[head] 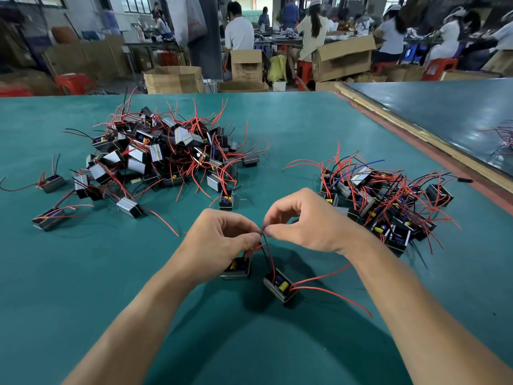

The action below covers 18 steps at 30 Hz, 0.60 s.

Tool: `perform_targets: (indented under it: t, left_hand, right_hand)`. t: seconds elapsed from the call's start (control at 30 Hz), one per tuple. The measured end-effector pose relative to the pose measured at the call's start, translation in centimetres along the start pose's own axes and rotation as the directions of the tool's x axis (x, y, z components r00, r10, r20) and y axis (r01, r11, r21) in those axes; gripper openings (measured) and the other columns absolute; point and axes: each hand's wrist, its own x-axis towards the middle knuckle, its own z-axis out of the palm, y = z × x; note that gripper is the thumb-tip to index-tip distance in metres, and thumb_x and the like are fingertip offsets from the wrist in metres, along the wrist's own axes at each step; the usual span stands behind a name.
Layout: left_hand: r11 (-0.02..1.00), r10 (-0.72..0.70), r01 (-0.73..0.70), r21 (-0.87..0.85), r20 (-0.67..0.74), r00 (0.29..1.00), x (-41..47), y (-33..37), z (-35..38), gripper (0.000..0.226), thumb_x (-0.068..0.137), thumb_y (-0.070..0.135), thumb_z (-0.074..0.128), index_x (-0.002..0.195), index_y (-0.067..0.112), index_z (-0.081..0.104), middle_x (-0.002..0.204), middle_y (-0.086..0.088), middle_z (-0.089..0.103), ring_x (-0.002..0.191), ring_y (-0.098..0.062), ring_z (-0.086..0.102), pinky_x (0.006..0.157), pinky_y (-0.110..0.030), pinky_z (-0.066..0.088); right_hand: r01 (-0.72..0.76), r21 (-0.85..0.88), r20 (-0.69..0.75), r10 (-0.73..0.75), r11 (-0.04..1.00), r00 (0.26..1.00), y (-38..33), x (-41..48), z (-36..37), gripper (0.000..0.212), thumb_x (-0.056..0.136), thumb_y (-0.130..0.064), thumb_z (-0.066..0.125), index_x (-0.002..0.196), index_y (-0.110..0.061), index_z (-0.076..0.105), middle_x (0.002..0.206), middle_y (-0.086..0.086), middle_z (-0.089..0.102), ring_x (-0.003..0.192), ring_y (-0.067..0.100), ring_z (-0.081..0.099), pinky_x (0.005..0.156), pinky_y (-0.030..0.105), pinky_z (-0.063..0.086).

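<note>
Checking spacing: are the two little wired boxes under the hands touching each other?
Apart. The head view shows green mat between the left box and the right box.

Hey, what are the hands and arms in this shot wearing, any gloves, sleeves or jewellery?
Nothing worn shows. The left hand and right hand are gloveless, with no rings seen. The left forearm and right forearm are bare to the frame's edge: no sleeves, watch or bands in view.
</note>
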Motion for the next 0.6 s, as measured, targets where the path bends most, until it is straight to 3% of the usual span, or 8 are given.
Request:
perform_targets:
  t: [0.13, 0.3, 0.4, 0.5, 0.6]
  left_hand:
    - [1.0, -0.012, 0.012, -0.004, 0.003, 1.0, -0.02, 0.03, -0.11, 0.018, 0.087, 0.0, 0.069, 0.075, 0.012, 0.075, 0.067, -0.003, 0.073, 0.058, -0.011, 0.059, 0.064, -0.03, 0.048]
    - [1.0, -0.007, 0.007, 0.028, 0.032, 0.999, -0.19, 0.09, -0.17, 0.017, 0.086, 0.004, 0.071, 0.076, 0.015, 0.078, 0.063, -0.001, 0.071, 0.056, -0.009, 0.057, 0.06, -0.027, 0.045]
    - [0.999, 0.009, -0.011, 0.045, 0.044, 0.999, -0.31, 0.08, -0.16, 0.015, 0.085, 0.01, 0.074, 0.077, 0.021, 0.078, 0.065, -0.011, 0.07, 0.057, -0.013, 0.054, 0.061, -0.032, 0.043]
    - [0.999, 0.023, -0.025, 0.03, 0.044, 0.999, -0.41, 0.18, -0.09, 0.007, 0.082, 0.015, 0.077, 0.076, 0.019, 0.078, 0.063, -0.006, 0.071, 0.056, -0.01, 0.055, 0.059, -0.029, 0.046]
    - [0.999, 0.032, -0.033, 0.023, 0.036, 0.999, -0.49, 0.28, 0.13, 0.01, 0.082, 0.006, 0.076, 0.076, 0.014, 0.079, 0.068, -0.003, 0.074, 0.057, -0.006, 0.062, 0.058, -0.02, 0.05]
  right_hand:
    - [0.039, 0.009, 0.015, -0.039, 0.999, 0.999, -0.02, -0.12, 0.01, 0.019, 0.081, -0.003, 0.075, 0.073, -0.02, 0.074, 0.073, 0.003, 0.074, 0.064, 0.007, 0.062, 0.06, 0.012, 0.045]
    - [0.065, 0.034, 0.06, -0.067, 0.997, 0.996, 0.05, -0.09, -0.02, 0.009, 0.081, -0.006, 0.079, 0.078, -0.014, 0.076, 0.076, 0.005, 0.074, 0.066, 0.008, 0.064, 0.064, 0.015, 0.05]
    - [0.059, 0.048, 0.072, -0.063, 0.997, 0.995, -0.01, -0.19, 0.03, 0.008, 0.082, -0.008, 0.079, 0.078, -0.015, 0.076, 0.075, 0.004, 0.074, 0.065, 0.006, 0.063, 0.064, 0.015, 0.049]
    - [0.047, 0.032, 0.082, -0.05, 0.998, 0.995, -0.23, -0.25, 0.11, 0.015, 0.084, -0.009, 0.076, 0.074, -0.02, 0.073, 0.073, 0.005, 0.072, 0.064, 0.006, 0.06, 0.063, 0.017, 0.048]
    - [0.0, 0.01, 0.103, -0.001, 1.0, 0.995, -0.45, -0.19, 0.19, 0.024, 0.088, -0.008, 0.069, 0.07, -0.023, 0.067, 0.065, -0.002, 0.066, 0.059, 0.006, 0.054, 0.06, 0.019, 0.044]
